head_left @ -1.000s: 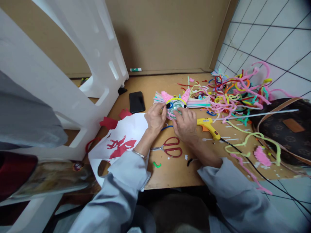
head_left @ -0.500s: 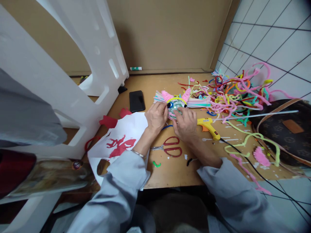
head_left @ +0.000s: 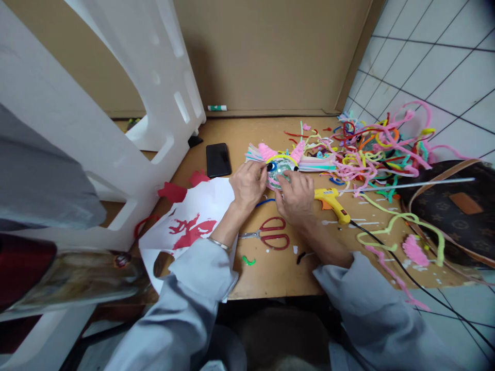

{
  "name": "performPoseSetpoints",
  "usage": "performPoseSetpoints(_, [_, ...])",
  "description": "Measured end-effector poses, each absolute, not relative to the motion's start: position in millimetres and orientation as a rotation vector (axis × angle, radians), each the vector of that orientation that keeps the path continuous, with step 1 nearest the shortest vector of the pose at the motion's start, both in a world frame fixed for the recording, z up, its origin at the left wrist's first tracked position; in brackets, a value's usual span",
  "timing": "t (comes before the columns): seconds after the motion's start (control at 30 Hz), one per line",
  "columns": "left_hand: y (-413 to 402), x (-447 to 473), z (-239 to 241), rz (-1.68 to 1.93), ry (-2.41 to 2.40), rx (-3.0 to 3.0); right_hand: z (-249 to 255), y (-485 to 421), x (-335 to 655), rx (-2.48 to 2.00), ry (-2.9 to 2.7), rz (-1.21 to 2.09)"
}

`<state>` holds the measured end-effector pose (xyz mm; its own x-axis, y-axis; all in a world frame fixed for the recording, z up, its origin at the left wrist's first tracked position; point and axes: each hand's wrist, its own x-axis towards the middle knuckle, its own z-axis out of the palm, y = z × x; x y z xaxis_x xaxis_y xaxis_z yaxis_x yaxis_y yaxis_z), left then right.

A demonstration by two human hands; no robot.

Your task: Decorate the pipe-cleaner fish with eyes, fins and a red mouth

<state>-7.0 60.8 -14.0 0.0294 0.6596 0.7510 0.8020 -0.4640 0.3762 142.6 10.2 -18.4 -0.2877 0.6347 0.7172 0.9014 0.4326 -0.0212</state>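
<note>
A round craft face (head_left: pixel 283 176) lies before me, with a clear, greenish middle, a yellow fuzzy rim on top and two pink pipe-cleaner ears. A blue-and-black eye (head_left: pixel 271 166) shows at its left side, and another black spot is at its right edge. My left hand (head_left: pixel 249 184) pinches at the left edge beside the eye; its fingertips partly hide what they hold. My right hand (head_left: pixel 297 196) grips the lower right of the face, with curled fingers on its front. Below, between my forearms, lie red-handled scissors (head_left: pixel 274 234).
To the right lie a yellow glue gun (head_left: pixel 333 203) with a clear glue stick and black cord, a tangle of pipe cleaners (head_left: pixel 379 149) and a brown handbag (head_left: pixel 456 206). Cut white paper (head_left: pixel 197 216) and a black phone (head_left: pixel 218 159) are left. A white plastic frame (head_left: pixel 162 93) stands beside the table.
Almost nothing differs. Both hands stay on the craft face, and the view has shifted very slightly.
</note>
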Motion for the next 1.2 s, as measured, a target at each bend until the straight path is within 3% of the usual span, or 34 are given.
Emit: performPoseSetpoints(1.2, [56, -8, -2, -1.117, -1.528, -2.235, -17, 10, 144, -1.310, -2.046, -0.494])
